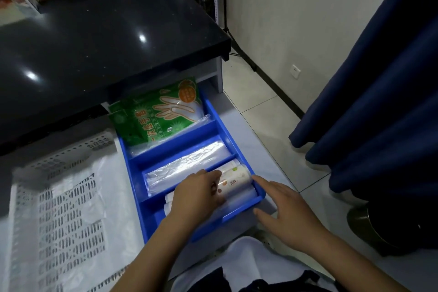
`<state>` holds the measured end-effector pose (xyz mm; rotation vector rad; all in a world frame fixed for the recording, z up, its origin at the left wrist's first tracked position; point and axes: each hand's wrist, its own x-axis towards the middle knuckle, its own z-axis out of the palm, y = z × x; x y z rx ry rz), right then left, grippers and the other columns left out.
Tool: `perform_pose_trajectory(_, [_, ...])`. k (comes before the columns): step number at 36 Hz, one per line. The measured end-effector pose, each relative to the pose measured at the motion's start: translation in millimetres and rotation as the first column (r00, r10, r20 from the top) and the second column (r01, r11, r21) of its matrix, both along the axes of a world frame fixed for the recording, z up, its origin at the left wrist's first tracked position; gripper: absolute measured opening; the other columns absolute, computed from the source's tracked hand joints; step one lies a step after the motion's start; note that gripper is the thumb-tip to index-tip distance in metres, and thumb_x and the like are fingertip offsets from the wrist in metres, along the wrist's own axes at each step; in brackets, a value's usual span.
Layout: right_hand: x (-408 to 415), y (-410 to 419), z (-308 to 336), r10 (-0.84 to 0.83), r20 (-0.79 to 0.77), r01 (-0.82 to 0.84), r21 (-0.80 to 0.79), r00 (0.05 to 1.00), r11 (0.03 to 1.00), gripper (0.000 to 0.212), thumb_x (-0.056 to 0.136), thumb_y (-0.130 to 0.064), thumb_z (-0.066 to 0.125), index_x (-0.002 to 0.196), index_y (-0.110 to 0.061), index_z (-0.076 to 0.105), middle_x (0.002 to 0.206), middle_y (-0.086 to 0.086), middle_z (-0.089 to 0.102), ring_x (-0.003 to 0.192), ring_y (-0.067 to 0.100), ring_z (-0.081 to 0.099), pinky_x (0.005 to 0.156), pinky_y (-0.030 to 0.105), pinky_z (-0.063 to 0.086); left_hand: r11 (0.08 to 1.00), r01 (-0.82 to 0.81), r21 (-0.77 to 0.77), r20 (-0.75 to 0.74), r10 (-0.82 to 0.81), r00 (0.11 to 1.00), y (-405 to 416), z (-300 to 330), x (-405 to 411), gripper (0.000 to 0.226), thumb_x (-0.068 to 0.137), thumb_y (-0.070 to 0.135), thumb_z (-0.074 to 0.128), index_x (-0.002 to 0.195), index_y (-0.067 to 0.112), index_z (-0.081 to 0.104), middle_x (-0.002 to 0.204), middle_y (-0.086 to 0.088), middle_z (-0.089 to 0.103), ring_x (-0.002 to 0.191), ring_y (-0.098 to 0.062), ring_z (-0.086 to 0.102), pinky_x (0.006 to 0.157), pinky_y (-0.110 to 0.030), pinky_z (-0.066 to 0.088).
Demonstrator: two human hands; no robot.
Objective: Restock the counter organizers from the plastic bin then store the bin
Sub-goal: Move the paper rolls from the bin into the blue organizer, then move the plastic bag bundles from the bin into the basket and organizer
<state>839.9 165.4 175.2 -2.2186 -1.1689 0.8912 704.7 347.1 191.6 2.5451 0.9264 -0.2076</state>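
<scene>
A blue divided organizer (222, 130) sits on a grey shelf under the black counter. Its far compartment holds a green pack of disposable gloves (154, 117). The middle one holds a roll of clear plastic bags (189, 166). In the near compartment lies a white labelled roll (235, 179), and my left hand (196, 193) rests on it with fingers curled over its left part. My right hand (279, 211) hovers spread at the organizer's near right corner, fingers straight, holding nothing. A white perforated plastic bin (59, 197) lined with clear plastic stands to the left.
The black glossy counter (106, 38) overhangs the shelf. Tiled floor, a white wall with a socket (295, 71) and a dark blue curtain (384, 102) lie to the right. A dark round bin (388, 227) stands on the floor by the curtain.
</scene>
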Motion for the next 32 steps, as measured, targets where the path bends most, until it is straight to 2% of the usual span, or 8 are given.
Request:
perform_pose_trajectory(2, [3,1,1,0.012,-0.006,-0.012,-0.002,1.000,1.000,0.072,0.092,-0.046,0.060,0.150,-0.049,0.017,0.142,-0.020,0.041,0.130,0.005,0.037,0.108,0.031,0.041,1.000,-0.002,0.000,-0.010,0.002,1.000,0,-1,1,0.029,0.082,0.045,0.070,0.105,0.032,0.059,0.104,0.006,0.065,0.082,-0.012,0.050,0.061,-0.026,0.036])
perform_pose_trajectory(5, [10,1,1,0.023,-0.037,-0.024,-0.016,0.999,1.000,0.072,0.092,-0.044,0.062,0.148,-0.053,0.017,0.126,-0.025,0.038,0.115,-0.001,0.039,0.100,0.025,0.043,1.000,-0.016,-0.013,-0.006,0.016,1.000,0,-2,1,0.042,0.082,0.044,0.070,0.122,0.036,0.059,0.107,0.007,0.064,0.084,-0.009,0.046,0.064,-0.026,0.036])
perform_pose_trajectory(9, [19,-2,-2,0.043,-0.108,-0.044,-0.008,0.993,0.999,0.070,0.092,-0.043,0.062,0.142,-0.062,0.017,0.120,-0.029,0.034,0.109,-0.006,0.039,0.091,0.017,0.040,0.999,-0.043,-0.014,-0.006,0.043,0.999,-4,-2,-1,0.035,0.083,0.043,0.066,0.116,0.034,0.059,0.098,0.010,0.058,0.083,-0.012,0.047,0.057,-0.026,0.034])
perform_pose_trajectory(14, [21,-4,-2,0.117,-0.111,-0.114,0.036,0.987,0.993,0.069,0.091,-0.044,0.063,0.131,-0.073,0.015,0.128,-0.044,0.030,0.123,-0.009,0.034,0.099,0.018,0.039,0.996,-0.081,-0.046,0.019,0.082,0.996,-9,-4,-3,0.050,0.082,0.043,0.068,0.129,0.033,0.056,0.107,0.009,0.064,0.092,-0.013,0.054,0.064,-0.027,0.044])
perform_pose_trajectory(18, [22,-3,-4,0.209,-0.019,-0.208,0.030,0.978,0.978,0.073,0.091,-0.050,0.058,0.147,-0.056,0.012,0.159,-0.024,0.012,0.146,0.005,0.013,0.118,0.036,0.028,0.982,-0.149,-0.113,0.059,0.156,0.986,-12,0,-6,0.074,0.083,0.049,0.069,0.149,0.039,0.037,0.128,0.009,0.059,0.114,-0.017,0.055,0.088,-0.033,0.048])
perform_pose_trajectory(23, [28,4,-5,0.297,0.037,-0.299,0.059,0.954,0.952,0.073,0.091,-0.055,0.055,0.148,-0.054,0.009,0.161,-0.021,0.008,0.149,0.010,0.008,0.118,0.038,0.024,0.972,-0.234,-0.020,0.083,0.235,0.968,-28,15,-17,0.076,0.087,0.053,0.065,0.153,0.040,0.029,0.160,0.003,0.032,0.146,-0.018,0.028,0.119,-0.039,0.026])
perform_pose_trajectory(27, [34,21,4,0.400,0.056,-0.404,0.142,0.915,0.904,0.068,0.091,-0.054,0.056,0.149,-0.048,0.021,0.162,-0.017,0.015,0.149,0.010,0.007,0.118,0.034,0.018,0.932,-0.361,0.031,0.124,0.355,0.927,-62,24,-37,0.081,0.087,0.060,0.062,0.152,0.048,0.015,0.167,0.006,0.007,0.154,-0.018,0.002,0.124,-0.044,0.010])
perform_pose_trajectory(32, [20,40,24,0.572,0.073,-0.573,0.203,0.817,0.794,0.065,0.090,-0.052,0.060,0.146,-0.046,0.029,0.158,-0.019,0.025,0.148,0.008,0.015,0.122,0.034,0.017,0.827,-0.556,0.084,0.127,0.545,0.829,-117,24,-70,0.086,0.085,0.064,0.056,0.148,0.051,-0.001,0.165,0.009,-0.009,0.153,-0.016,-0.008,0.125,-0.040,0.005])
